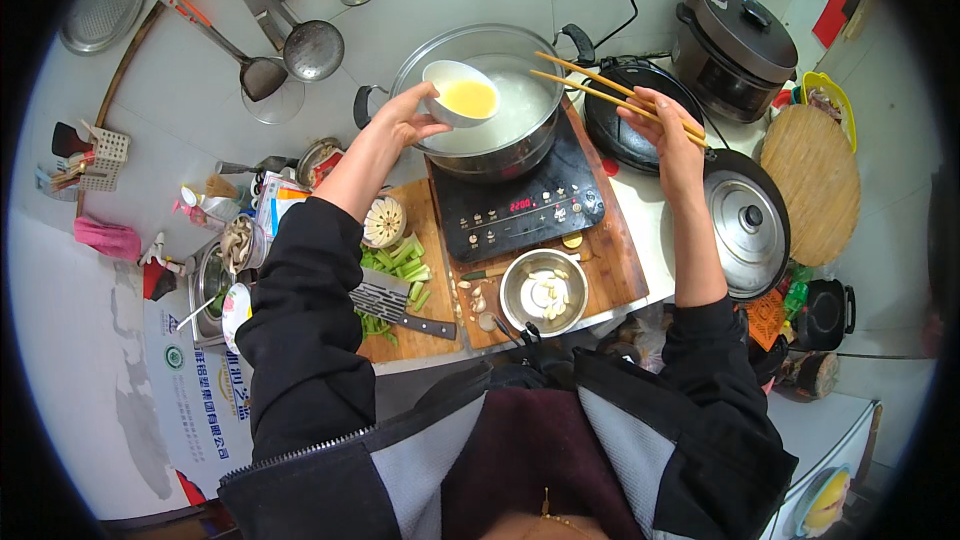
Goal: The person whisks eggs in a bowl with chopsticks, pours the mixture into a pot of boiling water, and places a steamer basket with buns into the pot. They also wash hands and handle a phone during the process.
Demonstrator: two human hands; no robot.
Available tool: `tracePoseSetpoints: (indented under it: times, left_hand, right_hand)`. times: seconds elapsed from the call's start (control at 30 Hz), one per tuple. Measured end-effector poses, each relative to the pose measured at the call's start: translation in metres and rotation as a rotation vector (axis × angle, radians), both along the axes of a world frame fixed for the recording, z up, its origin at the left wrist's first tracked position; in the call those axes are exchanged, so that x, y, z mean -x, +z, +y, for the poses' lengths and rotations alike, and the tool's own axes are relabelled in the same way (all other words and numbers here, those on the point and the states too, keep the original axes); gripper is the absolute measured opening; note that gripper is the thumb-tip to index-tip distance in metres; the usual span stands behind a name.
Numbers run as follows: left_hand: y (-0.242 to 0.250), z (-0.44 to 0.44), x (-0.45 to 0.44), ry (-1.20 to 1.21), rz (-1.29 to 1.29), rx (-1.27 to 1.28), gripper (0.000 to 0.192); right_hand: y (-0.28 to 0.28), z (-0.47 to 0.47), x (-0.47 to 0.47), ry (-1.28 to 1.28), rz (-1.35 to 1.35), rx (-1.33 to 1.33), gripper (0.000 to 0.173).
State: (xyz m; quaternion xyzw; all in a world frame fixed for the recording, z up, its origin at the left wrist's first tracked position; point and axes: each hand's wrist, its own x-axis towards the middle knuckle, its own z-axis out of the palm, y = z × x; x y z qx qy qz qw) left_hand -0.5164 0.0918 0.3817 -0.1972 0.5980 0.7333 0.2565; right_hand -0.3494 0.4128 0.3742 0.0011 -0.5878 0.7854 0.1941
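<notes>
My left hand (411, 118) grips the rim of a small white bowl (459, 118) that is tilted over a large steel pot (487, 160). Yellow liquid (469, 98), which looks like beaten egg, lies in the bowl. Whitish liquid (525, 90) fills the pot, partly veiled by steam. A pair of wooden chopsticks (592, 86) is held in my right hand (664, 124), their tips over the pot's right side. Under the pot is a black induction cooktop (517, 219) with its red display lit.
A cleaver (397, 305) lies on chopped green stalks (401, 264) at the left cutting board. A steel bowl (544, 292) holds peeled garlic cloves, with a knife (486, 271) behind it. To the right are a black electric pan (630, 120), a lidded wok (742, 225) and an electric pressure cooker (735, 52).
</notes>
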Motion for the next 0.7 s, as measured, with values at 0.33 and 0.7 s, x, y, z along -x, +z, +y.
tracePoseSetpoints:
  times: [0.33,0.7]
  left_hand:
    - [-0.038,0.031,0.04,0.079,0.002,0.044,0.064]
    - [0.009,-0.024,-0.007,0.192,0.231,0.134,0.039]
  right_hand:
    - [-0.011,0.001,-0.011,-0.068,0.019,0.05,0.031]
    - [-0.004,-0.026,0.068,0.238,-0.05,-0.368,0.023]
